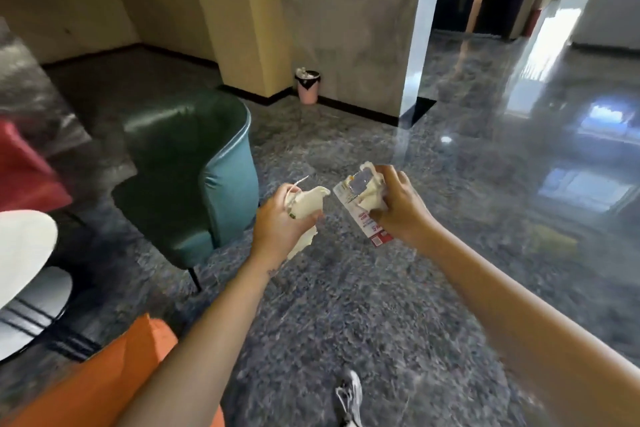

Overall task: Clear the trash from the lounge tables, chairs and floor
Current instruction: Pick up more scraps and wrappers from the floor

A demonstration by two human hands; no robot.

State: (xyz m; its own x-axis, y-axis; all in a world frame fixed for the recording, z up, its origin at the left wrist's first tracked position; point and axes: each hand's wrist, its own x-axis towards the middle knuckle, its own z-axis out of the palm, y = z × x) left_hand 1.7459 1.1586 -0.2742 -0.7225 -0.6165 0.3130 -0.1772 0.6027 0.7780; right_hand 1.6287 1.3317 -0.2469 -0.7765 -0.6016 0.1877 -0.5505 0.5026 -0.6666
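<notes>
- Polished grey speckled stone floor [346, 322]: fills most of the view and reflects window light at the right.
- Grey concrete-look pillar [346, 28]: stands ahead with a black skirting at its foot.
- Teal-green leather tub armchair [187, 177]: one, on dark legs, left of the hands, between the person and the far left corner.
- Orange upholstered seat [114, 378]: one, at the lower left edge, partly behind the left forearm.
- White round table top [20, 253]: one, at the left edge, cut off by the frame.
- Red upholstered seat [24, 170]: one, blurred, behind the table.
- Left hand [277, 229]: fingers curled round a crumpled cream paper wad [308, 204], held in the air above the floor.
- Right hand [401, 211]: grips a second crumpled cream wad [372, 196] together with a flattened white-and-red printed carton [346, 196]. The print is too blurred to read.
- Pink plastic waste bin with a black liner [307, 87]: one, at the pillar's base, well apart from the hands, with pale rubbish showing at its rim. Open floor lies between.
- Grey-and-white laced shoe [349, 395]: one, at the bottom edge.
</notes>
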